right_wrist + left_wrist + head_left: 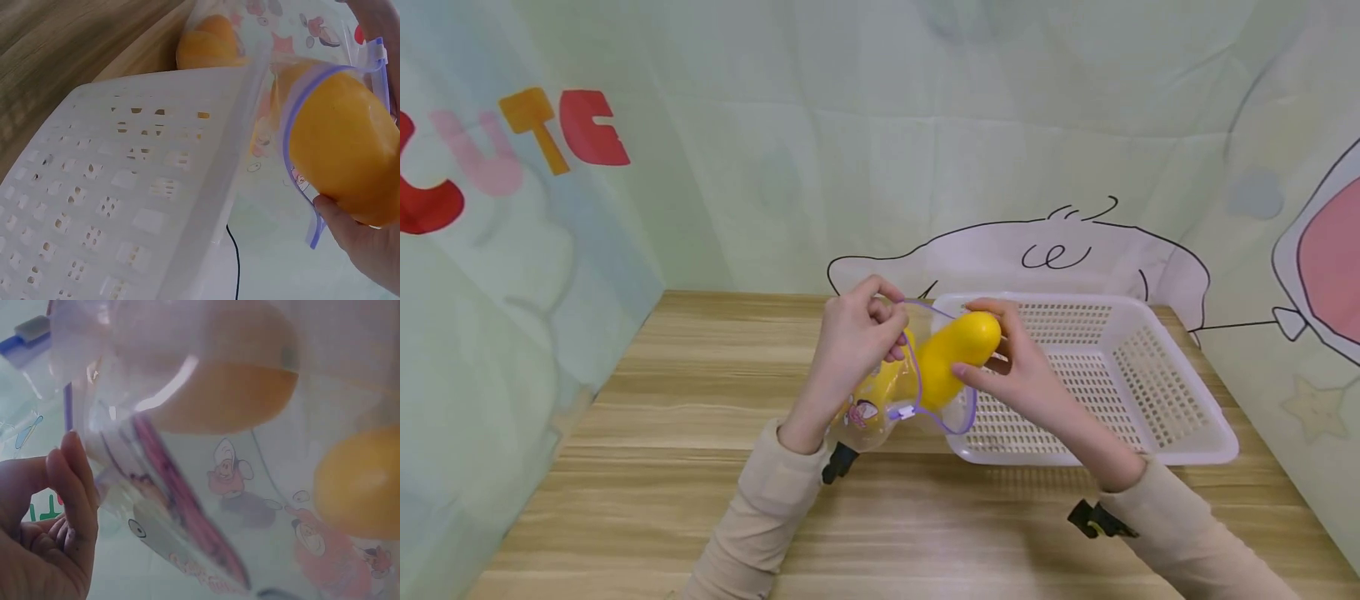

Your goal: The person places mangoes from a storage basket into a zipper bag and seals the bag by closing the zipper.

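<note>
A wood-grained tabletop (662, 492) spreads below the fingers (988, 382) and out to either side of them. Beyond the fingers I see a pale green wall covering (790, 183), creased like cloth, with a cartoon figure (985, 250) outlined in black low down on it. Well left of the fingers, colourful letters (591, 129) read CUTE; far to their right float a pink balloon (1333, 267) and a faint star (1317, 408). The light is soft.
</note>
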Motion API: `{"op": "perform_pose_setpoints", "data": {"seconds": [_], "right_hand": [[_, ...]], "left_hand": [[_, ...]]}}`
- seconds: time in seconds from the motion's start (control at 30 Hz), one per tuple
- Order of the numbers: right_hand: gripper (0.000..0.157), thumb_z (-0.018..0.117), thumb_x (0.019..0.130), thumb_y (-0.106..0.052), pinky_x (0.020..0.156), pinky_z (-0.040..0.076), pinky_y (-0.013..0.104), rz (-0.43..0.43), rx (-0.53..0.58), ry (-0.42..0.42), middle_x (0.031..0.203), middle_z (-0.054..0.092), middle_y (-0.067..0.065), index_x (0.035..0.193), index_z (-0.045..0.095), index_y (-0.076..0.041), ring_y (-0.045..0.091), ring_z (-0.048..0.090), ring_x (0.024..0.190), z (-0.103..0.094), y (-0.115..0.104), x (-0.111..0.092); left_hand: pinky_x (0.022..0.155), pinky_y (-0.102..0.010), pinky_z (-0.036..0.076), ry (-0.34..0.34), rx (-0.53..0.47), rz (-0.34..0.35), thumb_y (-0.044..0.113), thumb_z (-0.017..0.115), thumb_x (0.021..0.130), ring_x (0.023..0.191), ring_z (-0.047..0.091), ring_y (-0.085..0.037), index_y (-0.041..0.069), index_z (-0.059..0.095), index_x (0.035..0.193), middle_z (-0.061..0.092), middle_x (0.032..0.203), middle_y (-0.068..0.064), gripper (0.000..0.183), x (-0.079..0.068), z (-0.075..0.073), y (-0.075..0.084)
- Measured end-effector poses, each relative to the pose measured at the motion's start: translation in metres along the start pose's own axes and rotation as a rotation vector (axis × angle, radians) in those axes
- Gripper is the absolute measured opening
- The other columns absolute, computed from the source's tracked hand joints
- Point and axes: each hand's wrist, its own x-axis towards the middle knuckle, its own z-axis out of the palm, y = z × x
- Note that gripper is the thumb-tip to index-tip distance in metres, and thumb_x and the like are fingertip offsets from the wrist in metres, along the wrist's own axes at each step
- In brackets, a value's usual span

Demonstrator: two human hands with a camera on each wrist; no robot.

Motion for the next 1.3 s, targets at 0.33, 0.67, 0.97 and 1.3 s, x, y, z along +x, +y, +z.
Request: {"op": "perform_pose_setpoints", "data": {"seconds": [0.33,0.67,0.97,1.3], "right_hand": [[0.064,0.078,0.080,-0.023,0.089,0.053,0.039,-0.004,-0.220,0.028,0.123,0.057,0.004,0.129,0.039,-0.016,0.021,0.059,0.102,0.009,0.003,-0.001],[0.060,0.076,0.081,-0.017,0.090,0.058,0.037,-0.082,-0.283,-0.079,0.127,0.059,0.008,0.132,0.045,-0.013,0.019,0.065,0.101,0.014,0.002,0.001],[0.058,0.071,0.085,-0.018,0.097,0.053,0.043,-0.160,-0.374,-0.150,0.141,0.050,0.007,0.138,0.048,-0.015,0.024,0.058,0.116,0.014,0.005,0.002],[0.060,0.073,0.082,-0.009,0.099,0.052,0.039,-0.209,-0.439,-0.117,0.134,0.053,0.011,0.136,0.045,-0.006,0.024,0.054,0.119,0.016,0.006,0.005]], "left_hand": [[0.048,-0.030,0.057,-0.014,-0.017,-0.011,0.007,0.060,0.089,0.046,0.063,-0.016,0.004,0.062,0.098,0.066,0.064,-0.010,0.009,-0.001,0.000,0.002],[0.048,-0.029,0.057,-0.042,0.017,-0.004,0.006,0.059,0.089,0.046,0.062,-0.015,0.004,0.062,0.098,0.067,0.064,-0.010,0.010,-0.001,0.002,0.000],[0.047,-0.029,0.057,-0.057,0.022,-0.011,0.006,0.058,0.089,0.046,0.063,-0.014,0.004,0.062,0.099,0.066,0.064,-0.010,0.010,-0.002,0.001,0.001],[0.047,-0.028,0.056,-0.063,0.020,0.005,0.006,0.058,0.089,0.046,0.062,-0.015,0.003,0.062,0.100,0.067,0.064,-0.010,0.012,-0.003,0.001,0.001]]}}
